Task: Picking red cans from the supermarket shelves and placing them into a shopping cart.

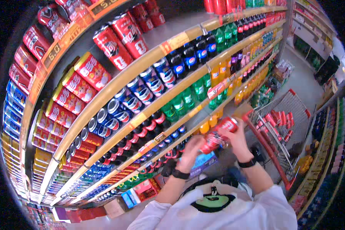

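Observation:
In front of my chest, red drink cans (214,139) are held tilted between my two hands. They look like two cans end to end, but blur leaves the count unsure. My left hand (193,149) grips the lower end. At the upper end, the fingers of my right hand (236,137) wrap around the red metal. Beyond my hands rise shelves of drinks. Large red cans (113,47) with white print stand on an upper shelf (178,40), with more red cans further along. A shopping cart (264,149) stands beside my right arm, holding several red cans (279,120).
Blue Pepsi cans (141,89), dark cola bottles (201,51) and green bottles (187,99) line the shelves. Orange price rails (60,43) run along the upper left. Cartons (146,189) sit low beside my left arm. Another shelf (319,172) stands at the right.

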`<act>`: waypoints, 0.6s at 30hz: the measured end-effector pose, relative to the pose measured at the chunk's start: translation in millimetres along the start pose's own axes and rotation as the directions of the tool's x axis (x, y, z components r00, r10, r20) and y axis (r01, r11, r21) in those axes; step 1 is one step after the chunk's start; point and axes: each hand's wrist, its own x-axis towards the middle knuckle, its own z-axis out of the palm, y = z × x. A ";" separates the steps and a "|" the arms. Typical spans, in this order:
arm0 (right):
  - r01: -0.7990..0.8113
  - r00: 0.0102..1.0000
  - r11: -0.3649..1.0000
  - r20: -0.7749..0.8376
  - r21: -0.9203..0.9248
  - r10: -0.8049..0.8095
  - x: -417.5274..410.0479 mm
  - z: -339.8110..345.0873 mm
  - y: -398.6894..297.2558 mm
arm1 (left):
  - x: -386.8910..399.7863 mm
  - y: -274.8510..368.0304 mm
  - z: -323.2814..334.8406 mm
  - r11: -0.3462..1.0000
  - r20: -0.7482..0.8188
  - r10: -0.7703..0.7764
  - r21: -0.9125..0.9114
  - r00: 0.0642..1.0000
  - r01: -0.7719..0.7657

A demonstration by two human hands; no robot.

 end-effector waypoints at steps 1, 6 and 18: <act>-0.131 0.990 0.965 0.088 0.229 0.114 -10.4 16.7 -0.4 | -0.2 2.8 -10.9 0.985 -0.171 0.129 0.139 0.977 -0.106; -0.407 0.907 0.835 0.270 0.371 0.322 -12.8 64.7 -6.8 | -31.1 61.7 -26.3 0.992 -0.235 0.055 0.121 0.970 -0.027; 0.640 0.520 0.752 0.809 -0.158 -0.272 52.9 64.3 -15.7 | -8.8 103.9 -36.8 0.869 -0.498 0.416 0.463 0.760 -0.172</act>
